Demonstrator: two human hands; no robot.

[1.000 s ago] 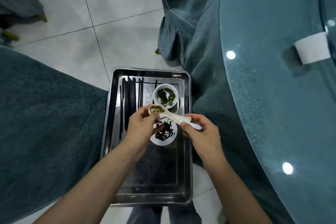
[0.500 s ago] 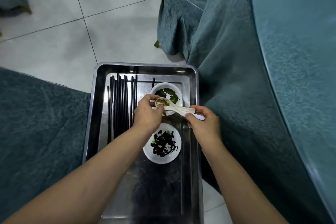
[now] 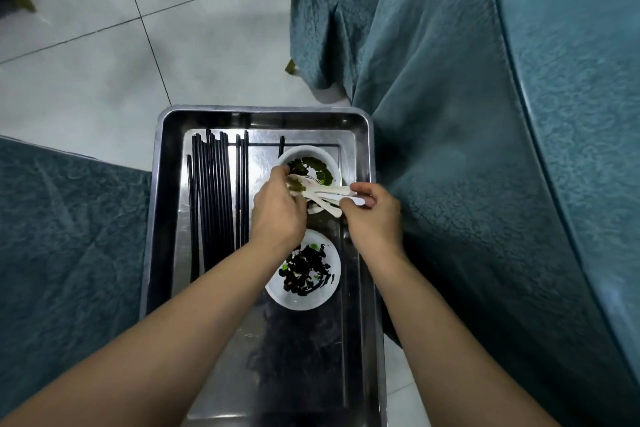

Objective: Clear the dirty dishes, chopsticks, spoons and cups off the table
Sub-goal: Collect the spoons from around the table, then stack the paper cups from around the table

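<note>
A steel tray (image 3: 162,184) sits low in front of me. Several black chopsticks (image 3: 214,198) lie along its left side. At its far right stands a white bowl (image 3: 311,163) with green leftovers. Nearer me is a white dish (image 3: 304,291) smeared with dark sauce. Over the gap between the two dishes I hold a bundle of white spoons (image 3: 325,192). My left hand (image 3: 277,211) grips their soiled bowl ends. My right hand (image 3: 374,215) pinches the handles. Part of another white dish shows under the spoons.
A round table draped in teal cloth (image 3: 485,184) rises on the right. A teal-covered chair (image 3: 329,10) stands beyond the tray and another teal-covered seat (image 3: 69,253) is on the left. Pale floor tiles (image 3: 138,45) lie ahead.
My view has tilted down and away from the glass tabletop. Both hands still hold the spoons, now slightly farther along the tray, beside the green bowl.
</note>
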